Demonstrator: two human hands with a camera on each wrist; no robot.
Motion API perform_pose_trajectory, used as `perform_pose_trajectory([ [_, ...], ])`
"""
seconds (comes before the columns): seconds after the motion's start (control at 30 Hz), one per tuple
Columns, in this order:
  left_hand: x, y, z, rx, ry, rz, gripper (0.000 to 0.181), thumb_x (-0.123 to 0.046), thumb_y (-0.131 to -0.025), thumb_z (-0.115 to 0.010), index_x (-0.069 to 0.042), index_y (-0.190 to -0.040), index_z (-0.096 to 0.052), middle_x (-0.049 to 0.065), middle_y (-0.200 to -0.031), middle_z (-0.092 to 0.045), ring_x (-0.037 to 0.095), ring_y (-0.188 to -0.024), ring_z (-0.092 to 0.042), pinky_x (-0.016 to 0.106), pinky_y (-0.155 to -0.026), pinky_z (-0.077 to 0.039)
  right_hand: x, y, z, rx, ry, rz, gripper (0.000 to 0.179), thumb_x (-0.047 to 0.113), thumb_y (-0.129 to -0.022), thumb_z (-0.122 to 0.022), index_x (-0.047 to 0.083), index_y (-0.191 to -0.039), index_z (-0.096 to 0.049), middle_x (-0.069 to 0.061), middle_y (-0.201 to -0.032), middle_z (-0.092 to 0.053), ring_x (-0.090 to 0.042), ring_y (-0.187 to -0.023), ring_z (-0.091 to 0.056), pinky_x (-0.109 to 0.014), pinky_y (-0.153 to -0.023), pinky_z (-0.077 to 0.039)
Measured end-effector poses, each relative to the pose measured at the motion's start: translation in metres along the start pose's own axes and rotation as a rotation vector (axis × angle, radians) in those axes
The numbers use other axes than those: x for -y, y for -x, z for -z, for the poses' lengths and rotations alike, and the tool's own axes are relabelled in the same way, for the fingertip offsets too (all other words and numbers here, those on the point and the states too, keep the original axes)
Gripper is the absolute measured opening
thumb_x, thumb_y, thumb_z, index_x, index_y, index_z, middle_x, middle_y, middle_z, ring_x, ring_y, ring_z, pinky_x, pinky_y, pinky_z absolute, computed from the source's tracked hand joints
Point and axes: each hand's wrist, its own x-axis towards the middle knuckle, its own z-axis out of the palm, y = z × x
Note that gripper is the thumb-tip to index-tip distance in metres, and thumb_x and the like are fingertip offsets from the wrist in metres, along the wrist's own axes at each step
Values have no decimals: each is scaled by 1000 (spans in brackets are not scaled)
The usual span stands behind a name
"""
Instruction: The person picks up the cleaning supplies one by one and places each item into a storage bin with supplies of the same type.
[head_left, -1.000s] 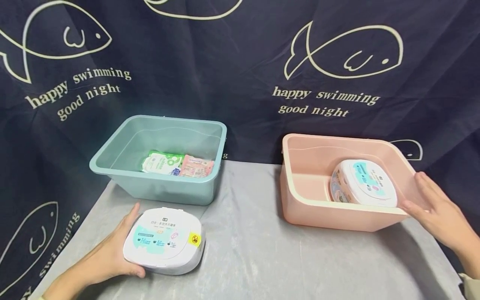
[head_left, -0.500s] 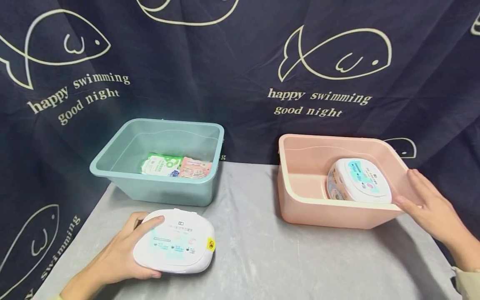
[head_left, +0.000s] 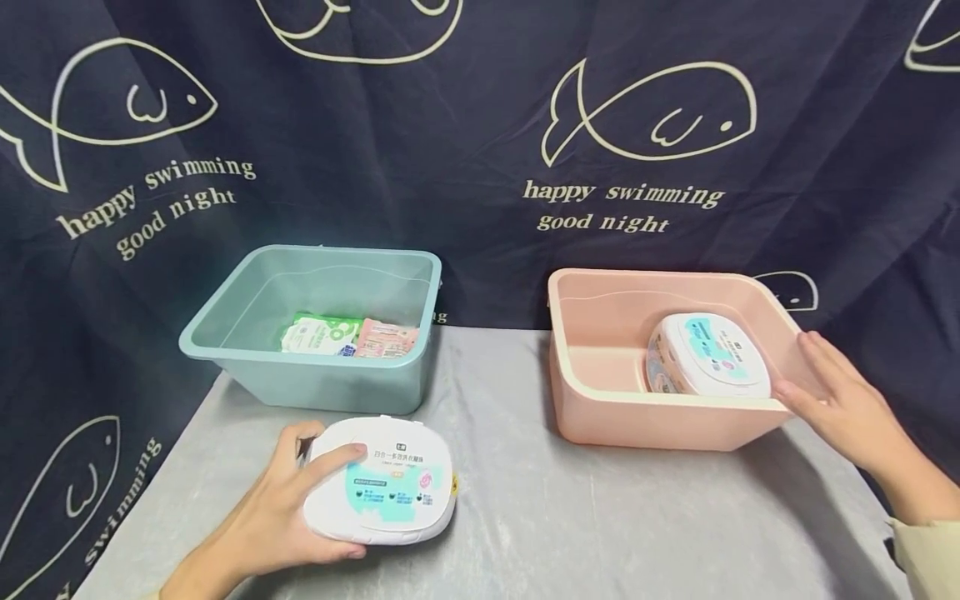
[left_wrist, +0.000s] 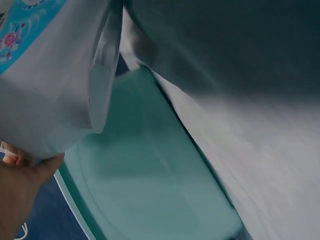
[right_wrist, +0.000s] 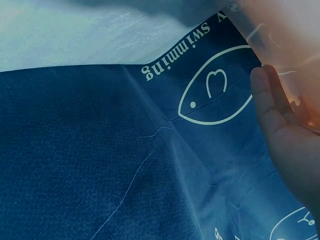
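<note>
A white lidded laundry pod box (head_left: 397,475) is in my left hand (head_left: 292,500). The thumb lies along its near side, a finger over the lid. In the left wrist view, the box's pale side (left_wrist: 50,85) fills the upper left, with part of the hand (left_wrist: 20,185) below. My right hand (head_left: 847,408) touches the right end of the pink bin (head_left: 622,396), thumb at the front corner, fingers extended. The right wrist view shows those straight fingers (right_wrist: 267,102) against the bin wall (right_wrist: 300,45). A similar laundry pod box (head_left: 712,354) sits tilted inside that bin.
A blue-green bin (head_left: 330,387) stands behind the left hand. It holds a green-and-white packet (head_left: 318,335) and a pink packet (head_left: 386,337). Both bins rest on a grey cloth (head_left: 510,500). A dark fish-print curtain (head_left: 420,150) hangs behind them.
The left hand has moved right with the box, and its finger has come over the lid. The head view has shifted slightly. The right hand keeps its place on the pink bin.
</note>
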Motion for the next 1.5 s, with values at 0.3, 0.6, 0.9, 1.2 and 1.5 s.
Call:
perform_pose_trajectory([
  [0.3, -15, -33, -22, -167, 195, -53, 90, -70, -66, -82, -12, -132, -62, 21, -124, -36, 21, -108, -43, 21, -96, -34, 1, 1, 3, -5, -23, 6, 76, 23, -99, -61, 2, -160, -20, -21, -166, -12, -32, -153, -6, -18, -113, 2],
  [0.6, -31, -69, -30, -241, 233, -31, 91, -70, -66, -82, -13, -133, -60, 22, -124, -35, 24, -108, -43, 22, -89, -36, 5, -1, 3, 19, -21, -16, 76, 27, -100, -60, 0, -159, -21, -20, -167, -10, -46, -150, -10, -29, -118, 1],
  [0.9, -41, -112, -32, -332, 370, 69, 93, -67, -64, -86, -13, -134, -58, 14, -125, -33, 28, -127, -35, 33, -105, -30, 5, -1, 4, 23, -16, -25, 76, 29, -100, -59, 0, -159, -21, -20, -166, -11, -48, -149, -12, -31, -119, 1],
  [1.2, -54, -156, -44, -410, 406, 84, 92, -55, -58, -95, -20, -134, -58, 8, -123, -35, 25, -121, -34, 39, -97, -33, 4, 1, 4, 22, -19, -22, 76, 28, -100, -60, -1, -159, -21, -22, -166, -11, -49, -149, -11, -30, -119, 2],
  [1.5, -66, -192, -70, -409, 504, 92, 94, -26, -55, -100, -22, -138, -55, 7, -126, -37, 21, -122, -37, 39, -96, -39, 5, -1, 3, 22, -18, -33, 76, 28, -100, -60, 0, -159, -21, -19, -167, -11, -43, -150, -10, -43, -121, -3],
])
